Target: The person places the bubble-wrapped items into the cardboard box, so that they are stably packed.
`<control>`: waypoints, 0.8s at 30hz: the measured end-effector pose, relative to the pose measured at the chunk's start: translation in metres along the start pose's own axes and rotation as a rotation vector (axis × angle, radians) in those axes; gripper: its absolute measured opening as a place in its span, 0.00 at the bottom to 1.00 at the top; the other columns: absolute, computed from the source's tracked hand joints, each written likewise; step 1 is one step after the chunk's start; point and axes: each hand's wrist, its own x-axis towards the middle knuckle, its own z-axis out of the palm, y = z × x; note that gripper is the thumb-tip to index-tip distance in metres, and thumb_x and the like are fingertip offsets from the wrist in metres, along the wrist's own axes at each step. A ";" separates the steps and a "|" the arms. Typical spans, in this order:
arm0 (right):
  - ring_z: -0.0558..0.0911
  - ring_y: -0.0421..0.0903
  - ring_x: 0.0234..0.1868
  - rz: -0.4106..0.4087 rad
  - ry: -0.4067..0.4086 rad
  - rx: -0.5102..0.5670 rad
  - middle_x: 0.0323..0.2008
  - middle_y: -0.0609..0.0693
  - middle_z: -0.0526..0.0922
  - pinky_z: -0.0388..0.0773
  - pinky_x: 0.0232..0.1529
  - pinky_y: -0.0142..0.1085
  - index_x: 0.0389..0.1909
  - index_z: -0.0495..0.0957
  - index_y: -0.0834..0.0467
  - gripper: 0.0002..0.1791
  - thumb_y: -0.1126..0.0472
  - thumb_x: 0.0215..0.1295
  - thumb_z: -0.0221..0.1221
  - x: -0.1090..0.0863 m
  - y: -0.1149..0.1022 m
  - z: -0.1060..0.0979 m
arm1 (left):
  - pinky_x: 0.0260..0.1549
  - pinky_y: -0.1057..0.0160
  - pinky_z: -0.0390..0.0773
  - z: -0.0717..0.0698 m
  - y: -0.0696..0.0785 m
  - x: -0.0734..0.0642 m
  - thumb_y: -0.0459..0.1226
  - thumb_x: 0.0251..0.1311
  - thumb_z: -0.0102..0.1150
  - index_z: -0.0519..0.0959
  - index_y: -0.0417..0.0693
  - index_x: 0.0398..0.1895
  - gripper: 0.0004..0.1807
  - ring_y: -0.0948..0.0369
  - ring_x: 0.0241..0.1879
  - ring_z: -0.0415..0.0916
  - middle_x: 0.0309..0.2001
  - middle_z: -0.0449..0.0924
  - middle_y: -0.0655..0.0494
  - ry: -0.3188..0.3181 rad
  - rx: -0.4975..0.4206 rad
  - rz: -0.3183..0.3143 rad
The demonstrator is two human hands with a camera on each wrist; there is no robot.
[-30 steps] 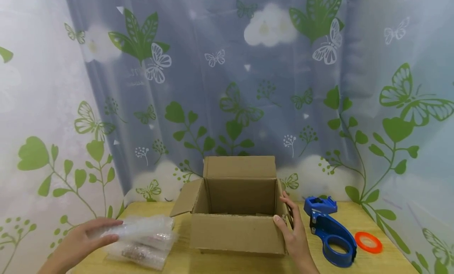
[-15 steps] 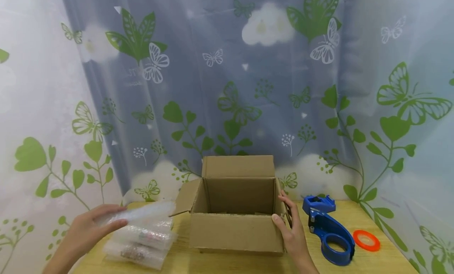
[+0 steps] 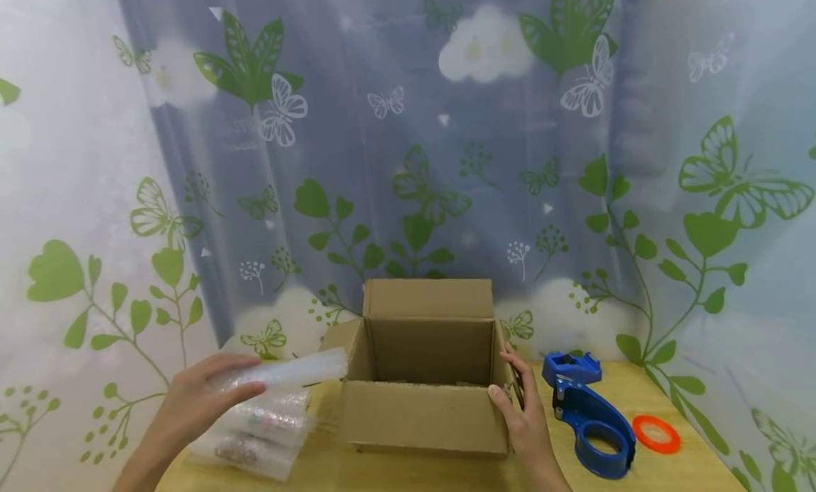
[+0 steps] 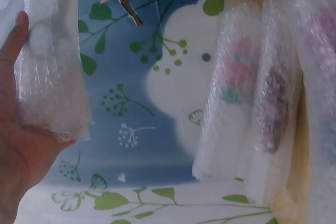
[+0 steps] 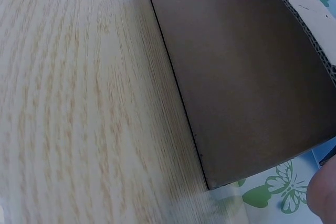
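My left hand (image 3: 191, 400) grips one end of a bubble-wrapped roll (image 3: 306, 368), held in the air with its far end overlapping the box's left flap in the head view. What is inside the wrap does not show. Below that hand, more bubble-wrapped bundles (image 3: 255, 446) lie on the table; pink and dark contents show through two of them in the left wrist view, one a pinkish bundle (image 4: 233, 77). An open-topped cardboard box (image 3: 423, 418) stands in the middle, its inside bottom hidden. My right hand (image 3: 530, 425) holds its right side, thumb at the front corner.
Right of the box sit a small blue tape dispenser (image 3: 571, 368), a larger blue tape dispenser (image 3: 596, 432) and an orange-red tape roll (image 3: 656, 434). A patterned curtain (image 3: 408, 159) hangs behind the wooden table (image 3: 408, 476). The box's back flap (image 3: 428, 298) stands up.
My left hand has lifted the bubble-wrapped roll off the other bundles and carried it right and up to the box's left flap. The right hand has kept its place on the box.
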 end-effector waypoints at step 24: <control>0.47 0.63 0.82 -0.013 -0.001 0.001 0.82 0.49 0.55 0.44 0.71 0.77 0.75 0.64 0.54 0.29 0.60 0.77 0.59 -0.001 -0.001 0.000 | 0.63 0.37 0.75 0.076 0.080 0.046 0.53 0.51 0.79 0.88 0.48 0.54 0.30 0.48 0.59 0.80 0.56 0.86 0.53 -0.084 -0.223 0.151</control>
